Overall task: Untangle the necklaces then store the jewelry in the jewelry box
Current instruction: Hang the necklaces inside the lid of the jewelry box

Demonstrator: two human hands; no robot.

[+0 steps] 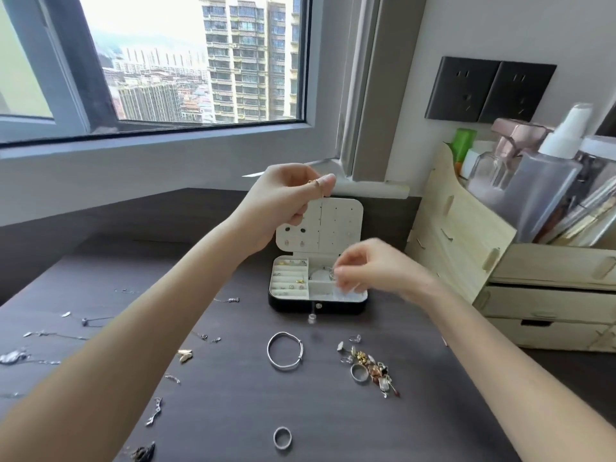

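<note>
The silver chain (320, 273) lies partly in the upper right compartment of the open jewelry box (318, 304). My right hand (370, 271) hovers over that compartment with its fingers (343, 274) pinching the chain's near end, so I can feed it down in a coil rather than a heap. My left hand (283, 198) is raised high in front of the lid (336, 225), fingers curled with thumb against forefinger. That looks like holding the other end up to keep the chain straight, but the strand there is too fine to see, so I cannot tell what it grips. The box sits at the back of the table (233, 411), lid propped up for easy reach. Nearer me wait a bangle (285, 351), a plain ring (282, 437) and a small heap of earrings and rings (366, 365). More necklaces (43, 335) are laid out apart on the left, presumably so they do not knot again.
</note>
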